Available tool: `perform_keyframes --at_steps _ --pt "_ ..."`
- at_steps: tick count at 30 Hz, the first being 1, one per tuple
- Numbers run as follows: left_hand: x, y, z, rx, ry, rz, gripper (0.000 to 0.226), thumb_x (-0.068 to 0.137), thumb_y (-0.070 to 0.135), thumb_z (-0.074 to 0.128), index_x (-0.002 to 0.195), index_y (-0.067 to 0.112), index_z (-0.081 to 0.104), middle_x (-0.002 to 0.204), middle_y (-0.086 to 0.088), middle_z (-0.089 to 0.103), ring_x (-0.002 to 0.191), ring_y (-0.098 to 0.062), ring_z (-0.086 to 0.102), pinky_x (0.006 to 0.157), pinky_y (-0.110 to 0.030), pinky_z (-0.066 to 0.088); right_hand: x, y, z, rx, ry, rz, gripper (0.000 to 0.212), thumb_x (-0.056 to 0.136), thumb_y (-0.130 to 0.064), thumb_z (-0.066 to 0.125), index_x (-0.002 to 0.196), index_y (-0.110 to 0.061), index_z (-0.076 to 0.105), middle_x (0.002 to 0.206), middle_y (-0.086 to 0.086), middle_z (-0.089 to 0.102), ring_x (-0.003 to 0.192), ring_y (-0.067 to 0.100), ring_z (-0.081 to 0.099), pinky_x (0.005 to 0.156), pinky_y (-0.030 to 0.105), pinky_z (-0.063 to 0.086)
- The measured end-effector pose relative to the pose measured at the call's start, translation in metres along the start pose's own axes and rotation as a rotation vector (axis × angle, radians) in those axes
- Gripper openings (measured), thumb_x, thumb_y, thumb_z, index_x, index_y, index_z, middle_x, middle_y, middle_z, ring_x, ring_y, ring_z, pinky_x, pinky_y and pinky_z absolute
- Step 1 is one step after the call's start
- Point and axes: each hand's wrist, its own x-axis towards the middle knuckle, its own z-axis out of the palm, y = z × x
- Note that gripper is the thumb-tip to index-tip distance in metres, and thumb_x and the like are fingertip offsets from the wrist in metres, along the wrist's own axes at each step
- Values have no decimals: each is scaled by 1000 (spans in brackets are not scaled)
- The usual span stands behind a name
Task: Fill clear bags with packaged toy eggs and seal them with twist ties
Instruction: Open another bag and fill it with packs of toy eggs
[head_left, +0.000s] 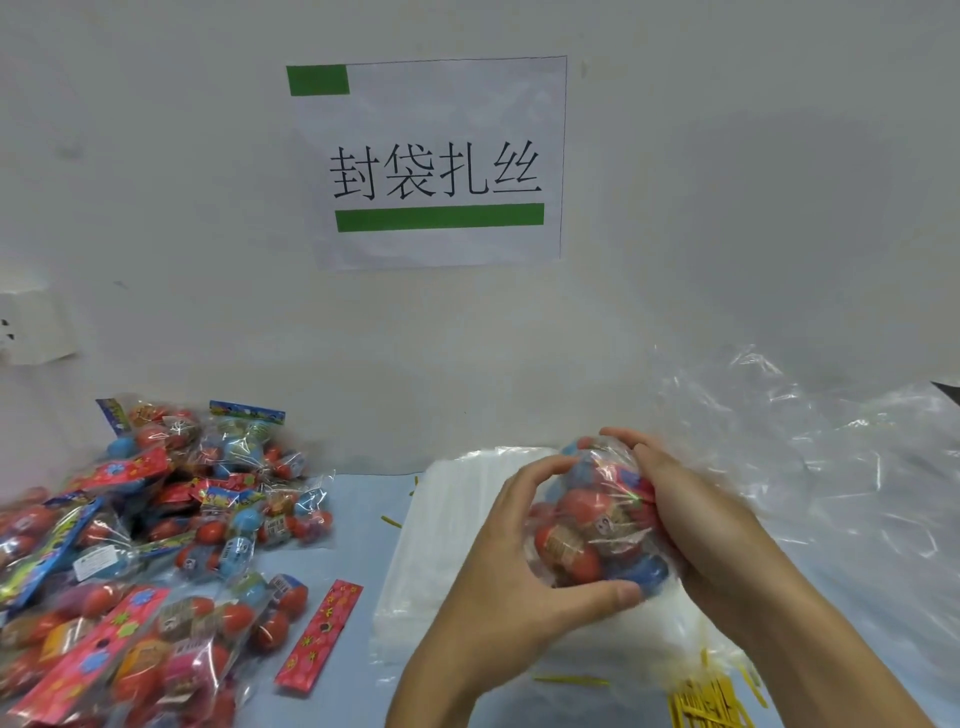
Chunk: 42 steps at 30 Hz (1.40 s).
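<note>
Both hands cup one clear bag of toy eggs, held just above the stack of flat bags on the table. The left hand curls around the bag's near side, thumb under it, fingers arched over the top. The right hand wraps the far side, fingers bent over the upper end. Loose film from a larger crumpled plastic sheet billows to the right.

A pile of egg packs lies well apart at left. Yellow ties lie near the right wrist, and a red card lies between pile and stack.

To do this well, the eggs probably want squeezing down snugly, then the neck gathered tight before reaching for a tie.
</note>
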Motion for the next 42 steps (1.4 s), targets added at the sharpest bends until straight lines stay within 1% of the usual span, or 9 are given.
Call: perform_keyframes --at_steps 8,12,16,22,25,29,33,36,42 --pt "-5 13 -20 -221 -222 -74 61 82 21 69 141 22 53 133 -17 61 125 -37 57 107 -49 45 -19 0 -12 -318 -317 -185 31 102 -46 44 104 -43 74 115 -3 75 112 19 69 103 40 48" --pt "-9 13 -22 -377 -353 -164 57 83 29 59 138 12 56 137 -23 56 129 -40 53 105 -42 46 -12 -2 -9 -367 -350 -167 49 106 -46 26 90 -35 71 113 -11 69 109 8 62 88 7 45" --pt "-4 13 -17 -499 -367 -270 40 99 20 45 137 16 55 134 -11 62 125 -25 60 99 -32 50 -18 -12 -16 -451 -291 -104 53 86 -84 27 105 -58 70 100 -25 75 97 -2 71 95 32 51" --pt "-5 17 -32 219 39 -260 59 70 66 61 124 44 56 131 22 60 118 8 56 98 -21 46 -15 -12 -2 -589 30 71 55 90 -76 33 93 -42 77 106 -8 75 104 16 67 99 37 49" --pt "-1 27 -26 239 0 -189 67 65 77 60 125 47 58 133 29 56 126 11 47 105 -23 43 -17 -8 5 -573 -13 106 48 93 -66 43 80 -34 77 87 -8 75 86 9 69 75 25 50" --pt "4 35 -9 110 -52 -34 26 83 45 68 97 24 75 101 0 75 100 -17 70 88 -31 54 -20 2 20 -712 -216 66 36 92 -28 49 63 -33 70 62 -12 69 49 -6 59 39 11 38" --pt "7 33 -13 -8 120 24 11 78 18 71 73 12 78 73 -10 74 70 -20 70 67 -27 54 -22 6 34 -747 -262 -80 30 92 -28 48 74 -40 68 67 -13 69 67 -5 63 53 10 43" --pt "8 33 -16 -3 268 50 19 79 -8 69 66 5 75 65 -13 71 63 -16 68 61 -21 51 -19 13 45 -766 -240 -146 30 96 -34 45 69 -32 57 75 -9 62 82 19 63 75 35 52" --pt "12 32 -22 -211 617 -66 37 76 -15 67 57 15 75 57 -8 68 56 -17 67 54 -25 55 -19 19 60 -524 -91 -396 33 83 -48 55 70 -18 59 53 -5 59 51 9 50 52 30 40"
